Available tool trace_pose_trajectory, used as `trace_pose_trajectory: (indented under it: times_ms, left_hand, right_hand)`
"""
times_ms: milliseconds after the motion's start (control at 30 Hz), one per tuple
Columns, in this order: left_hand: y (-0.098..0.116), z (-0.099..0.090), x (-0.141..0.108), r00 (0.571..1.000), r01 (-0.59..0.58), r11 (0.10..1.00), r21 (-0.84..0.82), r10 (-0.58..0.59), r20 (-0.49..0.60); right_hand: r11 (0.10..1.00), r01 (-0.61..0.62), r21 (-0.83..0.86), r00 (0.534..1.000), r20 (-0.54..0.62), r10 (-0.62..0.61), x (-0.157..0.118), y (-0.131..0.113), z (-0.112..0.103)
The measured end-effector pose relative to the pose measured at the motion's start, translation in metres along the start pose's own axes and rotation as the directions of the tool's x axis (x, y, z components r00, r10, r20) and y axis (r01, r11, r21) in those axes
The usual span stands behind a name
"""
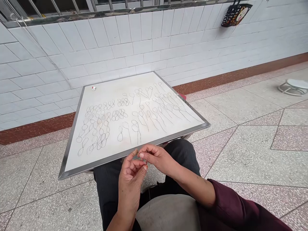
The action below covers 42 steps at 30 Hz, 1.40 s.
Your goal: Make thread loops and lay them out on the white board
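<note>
My left hand (130, 179) is closed, thumb and fingers pinching a thin wire (149, 189) just past the table's near edge. My right hand (158, 159) comes in from the right and pinches the same wire with thumb and forefinger, close to the left fingertips. A loose end of it dangles toward my lap. A wrap covers the tip of my left forefinger. The small part between the fingertips is mostly hidden. On the white table (115, 84) lie several rows of thin wire loops; the right-hand ones (161, 118) have long straight tails, the left-hand ones (103, 141) are figure-eights.
A small red-and-white object (93, 88) sits in the table's far left corner. The table's metal rim (134, 150) is just beyond my hands, and a tiled wall (110, 57) stands behind. At the right are a stool (294, 84) and a hanging bag (235, 14).
</note>
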<state>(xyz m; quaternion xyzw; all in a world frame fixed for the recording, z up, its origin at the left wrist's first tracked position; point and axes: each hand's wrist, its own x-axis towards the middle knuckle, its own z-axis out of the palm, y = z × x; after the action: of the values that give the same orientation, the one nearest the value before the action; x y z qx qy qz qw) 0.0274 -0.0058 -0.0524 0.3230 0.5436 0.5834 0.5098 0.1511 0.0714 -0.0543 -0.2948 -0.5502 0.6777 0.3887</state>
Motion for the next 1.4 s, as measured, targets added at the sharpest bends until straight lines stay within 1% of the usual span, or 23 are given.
trace_pose_trajectory:
  times_ms: [233,333,467,600,700,867,967,1067,1200,1333,1400]
  left_hand:
    - [0.004,0.001,-0.001,0.998,0.059,0.997,-0.049,-0.059,0.004]
    - [0.004,0.0,-0.001,0.999,0.043,0.998,-0.052,-0.042,0.017]
    - [0.003,-0.001,-0.001,0.999,-0.005,1.0,-0.018,0.006,0.035]
    - [0.004,-0.001,-0.001,0.997,-0.046,0.999,0.003,0.045,0.059]
    - [0.006,0.0,-0.001,0.996,-0.068,0.998,-0.001,0.068,0.052]
    - [0.009,0.001,0.001,0.999,-0.043,0.999,-0.003,0.043,0.017]
    - [0.01,0.002,0.0,0.999,-0.052,0.999,0.003,0.052,0.001]
    - [0.011,0.002,-0.002,0.997,-0.073,0.997,0.009,0.073,-0.007]
    - [0.012,0.002,-0.004,0.995,-0.102,0.995,-0.006,0.101,-0.024]
    - [0.01,0.001,-0.004,0.994,-0.108,0.994,-0.013,0.108,-0.025]
    - [0.008,0.001,-0.004,0.994,-0.109,0.994,-0.008,0.108,-0.021]
  right_hand:
    - [0.999,-0.023,0.034,0.999,0.035,0.022,0.0,-0.003,-0.001]
    - [0.999,-0.042,0.027,0.998,0.044,0.041,0.001,-0.003,-0.002]
    - [0.998,-0.066,0.019,0.996,0.063,0.064,0.003,-0.004,-0.003]
    - [0.994,-0.099,0.049,0.987,0.13,0.092,0.006,-0.007,-0.006]
    - [0.989,-0.128,0.08,0.98,0.165,0.114,0.01,-0.009,-0.008]
    - [0.992,-0.106,0.075,0.983,0.157,0.093,0.012,-0.014,-0.006]
    - [0.996,-0.073,0.058,0.984,0.169,0.062,0.012,-0.016,-0.005]
    - [0.998,-0.038,0.043,0.988,0.153,0.031,0.01,-0.018,-0.005]
    - [0.997,-0.059,0.046,0.991,0.126,0.052,0.007,-0.021,-0.004]
    - [0.998,-0.062,0.03,0.991,0.124,0.058,0.007,-0.022,-0.002]
    - [0.996,-0.078,0.048,0.989,0.127,0.072,0.007,-0.022,-0.002]
